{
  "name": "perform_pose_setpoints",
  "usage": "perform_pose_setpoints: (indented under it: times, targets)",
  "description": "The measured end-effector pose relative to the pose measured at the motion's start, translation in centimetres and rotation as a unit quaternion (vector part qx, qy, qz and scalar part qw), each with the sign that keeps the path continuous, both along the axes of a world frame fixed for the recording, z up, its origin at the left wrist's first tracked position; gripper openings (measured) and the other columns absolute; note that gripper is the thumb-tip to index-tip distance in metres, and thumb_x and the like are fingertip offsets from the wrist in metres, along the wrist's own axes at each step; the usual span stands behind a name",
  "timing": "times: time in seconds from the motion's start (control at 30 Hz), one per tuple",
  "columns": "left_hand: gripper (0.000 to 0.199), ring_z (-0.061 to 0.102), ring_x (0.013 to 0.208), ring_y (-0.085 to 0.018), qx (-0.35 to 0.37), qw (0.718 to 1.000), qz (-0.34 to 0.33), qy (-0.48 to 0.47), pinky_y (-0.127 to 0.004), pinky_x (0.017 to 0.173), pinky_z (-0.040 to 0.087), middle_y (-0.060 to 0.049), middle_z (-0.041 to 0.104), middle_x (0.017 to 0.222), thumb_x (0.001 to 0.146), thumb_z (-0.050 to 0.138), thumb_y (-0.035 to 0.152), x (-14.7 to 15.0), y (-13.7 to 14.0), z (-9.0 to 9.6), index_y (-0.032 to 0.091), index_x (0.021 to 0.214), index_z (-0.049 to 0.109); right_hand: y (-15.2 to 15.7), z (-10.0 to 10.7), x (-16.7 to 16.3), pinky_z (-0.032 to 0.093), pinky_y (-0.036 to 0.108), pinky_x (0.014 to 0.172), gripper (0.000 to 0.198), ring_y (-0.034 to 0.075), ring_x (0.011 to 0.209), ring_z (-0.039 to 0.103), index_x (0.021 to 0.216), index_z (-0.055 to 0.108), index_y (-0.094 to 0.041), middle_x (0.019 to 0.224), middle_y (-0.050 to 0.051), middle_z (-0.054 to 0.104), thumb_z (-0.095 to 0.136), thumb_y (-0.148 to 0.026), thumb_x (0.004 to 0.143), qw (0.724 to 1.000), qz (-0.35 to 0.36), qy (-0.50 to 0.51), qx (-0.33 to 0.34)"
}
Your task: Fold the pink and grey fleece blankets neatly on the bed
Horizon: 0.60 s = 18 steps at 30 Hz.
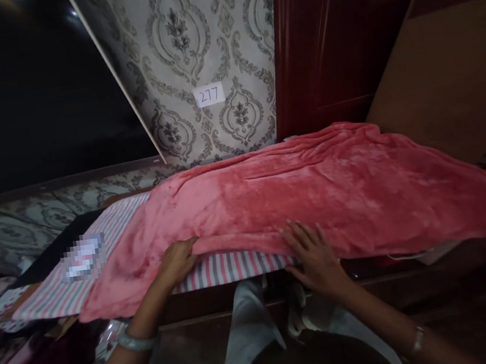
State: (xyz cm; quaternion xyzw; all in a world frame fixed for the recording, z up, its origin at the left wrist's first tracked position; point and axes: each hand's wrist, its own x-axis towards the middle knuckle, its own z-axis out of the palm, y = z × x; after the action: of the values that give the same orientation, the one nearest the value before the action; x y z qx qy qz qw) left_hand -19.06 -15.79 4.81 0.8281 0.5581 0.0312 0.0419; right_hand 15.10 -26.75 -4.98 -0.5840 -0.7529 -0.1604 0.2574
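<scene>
A pink plush blanket (281,201) lies spread over a long, low surface, its top wrinkled towards the back. Beneath it, a cloth with pink, grey and white stripes (236,267) shows at the front and on the left. My left hand (178,263) is closed on the blanket's front edge, where the edge is folded back; its fingertips are partly hidden. My right hand (317,261) rests on the same edge farther right, fingers spread over the plush and thumb lower, near the stripes.
A large dark screen (37,89) stands at the back left. Behind the blanket are patterned wallpaper with a "277" label (209,95) and a dark red door (318,43). A brown board (448,86) leans at right. A blurred-out item (84,257) lies on the stripes.
</scene>
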Motion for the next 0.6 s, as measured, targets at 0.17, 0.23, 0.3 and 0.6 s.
perform_pose_setpoints:
  times: [0.17,0.23,0.3,0.6]
  targets:
    - [0.051,0.070,0.087,-0.022,-0.005,1.000,-0.008,-0.024,-0.027,0.079,0.048,-0.007,0.077,0.094,0.080,0.051,0.016,0.0,-0.3,0.4,0.020,0.128,0.066,1.9,-0.2,-1.5,0.025,0.058,0.114,0.078,0.034,0.135,0.042,0.154,0.037,-0.022,0.148,0.015,0.051,0.057,-0.021,0.079,1.000,-0.009,0.011,0.012]
    - [0.048,0.070,0.090,-0.023,0.001,1.000,-0.014,-0.022,-0.028,0.080,0.048,-0.008,0.077,0.098,0.080,0.051,0.017,-0.2,-0.3,0.5,0.021,0.125,0.067,2.2,-0.2,0.1,0.030,0.054,0.112,0.077,0.033,0.130,0.047,0.150,0.043,-0.019,0.143,0.015,0.056,0.056,-0.016,0.074,1.000,-0.024,0.004,0.013]
    - [0.042,0.070,0.095,-0.026,0.001,1.000,-0.019,-0.023,-0.030,0.082,0.049,-0.010,0.077,0.101,0.082,0.051,0.019,-0.3,-0.2,0.5,0.020,0.120,0.069,2.2,-0.2,2.5,0.034,0.052,0.108,0.075,0.033,0.125,0.051,0.144,0.049,-0.017,0.138,0.015,0.060,0.054,-0.010,0.069,0.998,-0.052,-0.014,0.020]
    - [0.050,0.067,0.112,-0.027,0.084,0.992,-0.094,0.002,-0.037,0.094,0.052,-0.011,0.072,0.122,0.071,0.053,0.014,-4.1,-1.2,-3.8,0.022,0.119,0.068,-0.8,-2.5,18.3,0.045,0.050,0.091,0.070,0.034,0.108,0.062,0.142,0.053,-0.019,0.120,0.015,0.069,0.045,-0.008,0.073,0.989,-0.111,-0.054,0.077]
